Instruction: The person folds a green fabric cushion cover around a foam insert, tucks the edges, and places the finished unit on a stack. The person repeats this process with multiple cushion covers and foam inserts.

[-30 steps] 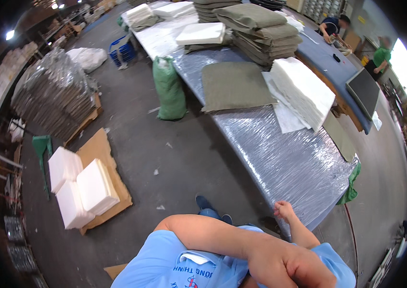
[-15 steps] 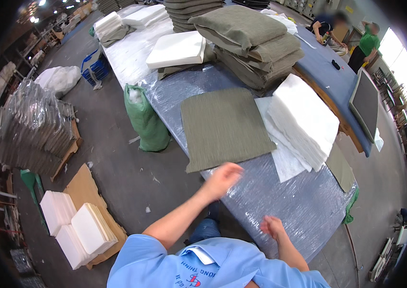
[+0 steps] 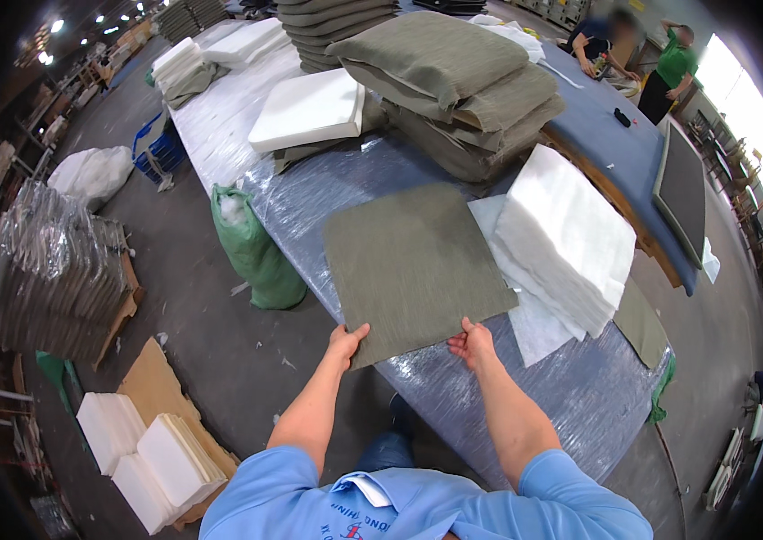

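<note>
A flat olive-grey cushion cover (image 3: 413,270) lies on the plastic-wrapped table (image 3: 525,414), its near edge toward me. My left hand (image 3: 345,344) pinches its near left corner, thumb on top and the other fingers mostly hidden beneath. At the near right part of the same edge, my right hand (image 3: 472,345) grips the fabric with thumb and curled fingers. Just right of the cover stands a stack of white padding sheets (image 3: 570,234), with a few sheets spread under it. Another olive fabric piece (image 3: 641,324) lies partly beneath that stack.
Olive cushions (image 3: 453,81) are piled farther back, next to a white foam pad (image 3: 309,108). A green sack (image 3: 255,252) leans at the table's left side. White foam blocks (image 3: 161,459) rest on cardboard at lower left. Two people work beyond the blue table (image 3: 615,171).
Both hands have come to the cover's near edge and taken hold of it. The cover has shifted slightly toward me, its near left corner now lower in view.
</note>
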A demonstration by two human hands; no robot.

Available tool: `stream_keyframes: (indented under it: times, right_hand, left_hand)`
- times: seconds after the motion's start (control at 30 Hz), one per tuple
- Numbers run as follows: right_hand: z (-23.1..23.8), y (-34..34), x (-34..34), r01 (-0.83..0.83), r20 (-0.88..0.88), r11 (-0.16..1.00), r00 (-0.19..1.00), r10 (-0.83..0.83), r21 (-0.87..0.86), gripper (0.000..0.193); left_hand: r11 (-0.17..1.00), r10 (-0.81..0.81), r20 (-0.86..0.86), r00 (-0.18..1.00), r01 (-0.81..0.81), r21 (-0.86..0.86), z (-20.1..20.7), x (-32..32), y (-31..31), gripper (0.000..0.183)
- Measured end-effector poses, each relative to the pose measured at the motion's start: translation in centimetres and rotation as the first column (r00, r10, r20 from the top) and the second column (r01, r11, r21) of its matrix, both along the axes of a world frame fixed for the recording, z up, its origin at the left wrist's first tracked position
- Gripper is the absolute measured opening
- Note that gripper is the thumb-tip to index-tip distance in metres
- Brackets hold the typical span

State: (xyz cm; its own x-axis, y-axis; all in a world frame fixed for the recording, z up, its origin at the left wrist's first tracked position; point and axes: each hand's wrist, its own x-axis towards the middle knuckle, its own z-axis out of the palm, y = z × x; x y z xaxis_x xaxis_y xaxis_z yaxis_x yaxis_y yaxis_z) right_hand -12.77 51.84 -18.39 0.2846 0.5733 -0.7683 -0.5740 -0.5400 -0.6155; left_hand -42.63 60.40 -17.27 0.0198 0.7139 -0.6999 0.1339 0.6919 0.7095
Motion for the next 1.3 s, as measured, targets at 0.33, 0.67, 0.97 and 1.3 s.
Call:
stream_keyframes:
  times: [0.33, 0.67, 0.97, 1.3]
  right_hand:
    - [6.6, -21.7, 1.1, -0.374, 0.116, 0.916, 0.913, 0.392, -0.146, 0.030]
    - [2.5, -11.1, 12.2, -0.195, 0.733, 0.950, 0.605, 0.311, -0.243, 0.044]
    - [2.6, -10.5, 8.1, 0.022, 0.585, 0.964, 0.799, 0.143, -0.266, 0.075]
    - [15.3, -31.1, 13.4, 0.524, 0.108, 0.599, 0.691, -0.714, 0.606, 0.071]
  left_hand:
    - [0.898, -0.127, 0.253, 0.959, 0.219, -0.381, 1.5, -5.8, -12.9, 0.066]
    - [0.994, 0.096, 0.041, 0.995, -0.094, -0.047, -0.2, 0.3, -1.5, 0.079]
    - [0.957, 0.196, 0.019, 0.980, -0.195, 0.214, 4.8, 1.0, -9.0, 0.078]
    - [0.579, -0.201, 0.427, 0.882, -0.244, 0.778, 22.0, 9.6, -23.1, 0.052]
